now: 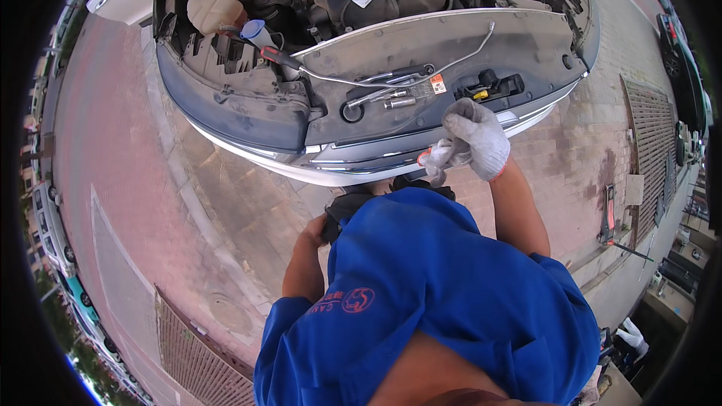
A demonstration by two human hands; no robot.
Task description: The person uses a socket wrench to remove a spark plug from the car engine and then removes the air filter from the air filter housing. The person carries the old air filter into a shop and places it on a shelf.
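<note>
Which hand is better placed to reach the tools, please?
Probably the right hand: it is nearer the tools, though it holds a loose glove. The left hand is farther and partly hidden.

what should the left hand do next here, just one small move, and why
I'd probably bring the left hand up to the loose white glove and start slipping it in. What shows of that hand looks bare, down beside the dark cloth at the waist, while the gloved right hand holds the loose glove out in front.
</note>
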